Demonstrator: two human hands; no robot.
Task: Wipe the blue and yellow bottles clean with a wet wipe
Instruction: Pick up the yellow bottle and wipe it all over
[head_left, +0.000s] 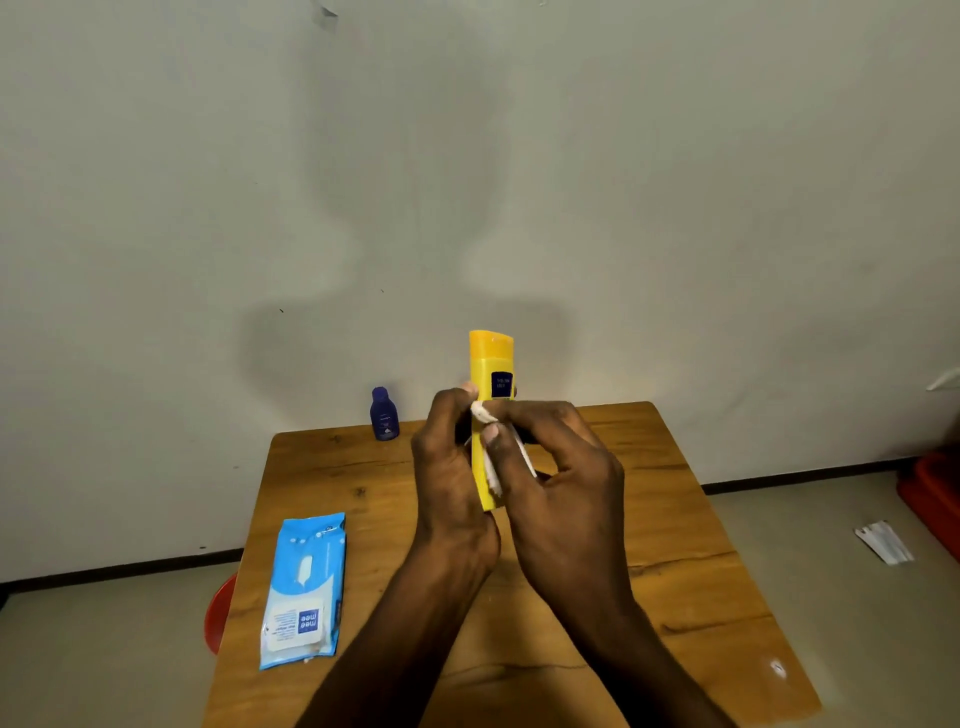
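I see one tabletop (675, 561), its near edge cut off. One wipe pack (304, 590) lies flat at its left. My left hand (449, 467) grips the single yellow bottle (491, 364) above the tabletop, upright, cap up, its lower body hidden. My right hand (566, 493) pinches one wipe (493, 470) against it. One blue bottle (384, 414) stands upright at the far edge, label unreadable.

Wooden counter (675, 561) carries a blue bottle (384, 414) upright at its far left corner and a wet-wipe pack (306, 590) flat near its left edge.
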